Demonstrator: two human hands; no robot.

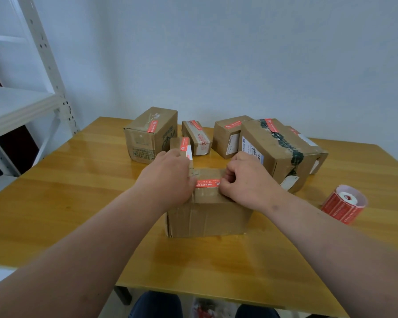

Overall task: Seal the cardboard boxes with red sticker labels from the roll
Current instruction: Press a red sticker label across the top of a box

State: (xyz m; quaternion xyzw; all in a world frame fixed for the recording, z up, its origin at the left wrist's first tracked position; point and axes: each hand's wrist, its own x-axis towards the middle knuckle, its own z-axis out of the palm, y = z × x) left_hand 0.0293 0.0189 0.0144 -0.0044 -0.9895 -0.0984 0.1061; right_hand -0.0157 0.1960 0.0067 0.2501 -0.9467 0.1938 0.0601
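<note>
A brown cardboard box (pixel 208 212) is seen near the front middle of the wooden table (pixel 83 203), and both hands are on its top. A red sticker (pixel 207 183) is laid across the top of the box, running left to right between the two hands. The left hand (pixel 170 177) is placed flat over the left part of the box top, back of the hand up, fingers reaching towards the left end of the sticker; whether those fingertips press the sticker itself cannot be told, since they are hidden under the hand. The right hand (pixel 244 177) is curled into a loose fist at the right end of the sticker, knuckles bent, the fingertips brought down onto that end; nothing is seen to be lifted by it.

The sticker roll (pixel 344 204) is lying on its side at the right of the table, well apart from the box being worked on. Behind the hands, a row of other boxes is lined up towards the wall: a tall box (pixel 151 134) at the left, a small narrow box (pixel 197 137) beside it, a medium box (pixel 228 136) further right, and a large box (pixel 283 154) with dark tape at the far right. Red stickers are carried by each of them. A white metal shelf (pixel 21 104) is seen at the left edge.
</note>
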